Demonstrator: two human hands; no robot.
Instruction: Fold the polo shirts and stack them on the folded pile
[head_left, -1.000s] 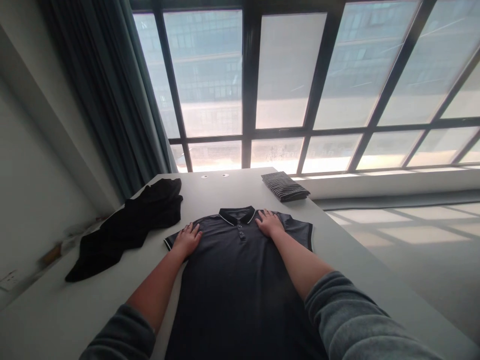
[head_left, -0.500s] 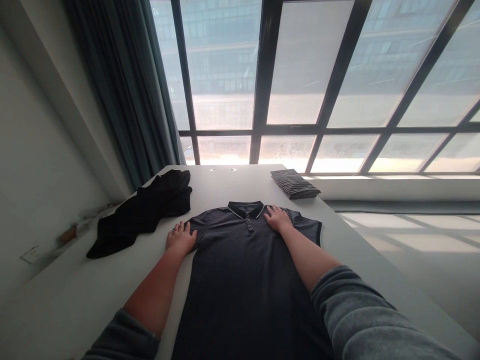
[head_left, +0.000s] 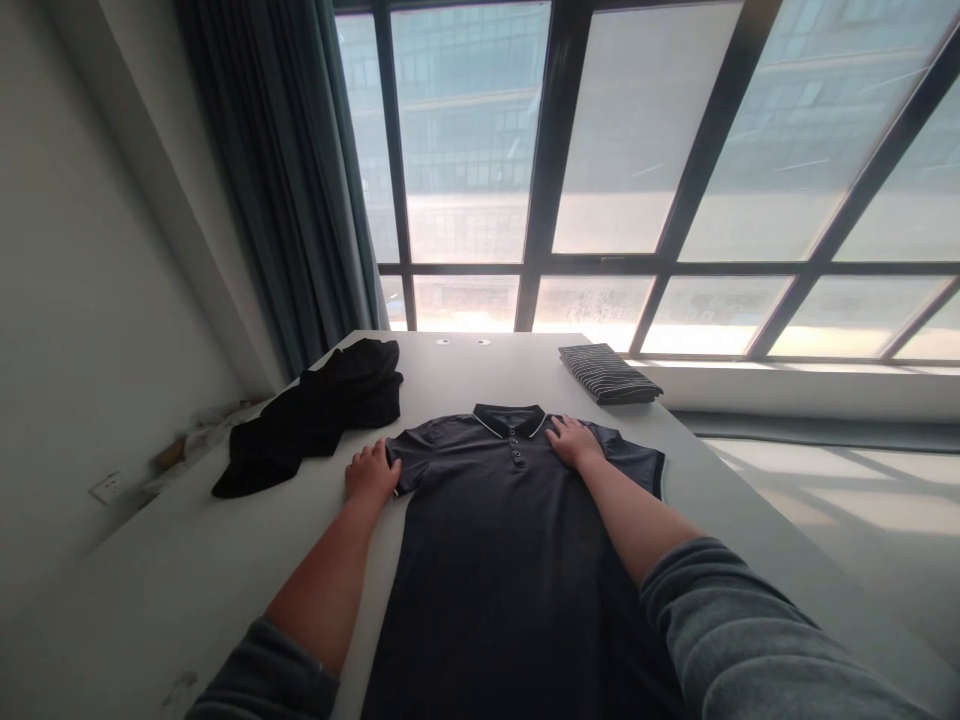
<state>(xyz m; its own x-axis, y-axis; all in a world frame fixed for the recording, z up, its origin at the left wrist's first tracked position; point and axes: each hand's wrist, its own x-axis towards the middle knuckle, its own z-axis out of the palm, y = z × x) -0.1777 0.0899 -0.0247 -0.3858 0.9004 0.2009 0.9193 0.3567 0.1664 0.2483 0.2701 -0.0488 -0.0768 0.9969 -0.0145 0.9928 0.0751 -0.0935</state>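
A dark grey polo shirt (head_left: 502,560) lies spread front side up, with its black, white-edged collar pointing away from me and its lower end past the bottom of the view. At the outer edge of the sleeve on the left, my left hand (head_left: 371,474) has its fingers curled and closed on the hem. The fingertips are partly hidden there. My right hand (head_left: 574,442) rests open and flat on the shirt's other shoulder, just beside the collar, fingers spread.
The shirt lies on a white table (head_left: 487,375). Toward the far left is a crumpled black garment (head_left: 322,410). A folded striped cloth (head_left: 609,374) sits near the far right edge. Beyond are a dark curtain (head_left: 292,180) and large windows.
My left hand has slid outward from lying on the sleeve to its hem, and its fingers have curled in. The right hand stays on the shoulder. The whole view has shifted slightly.
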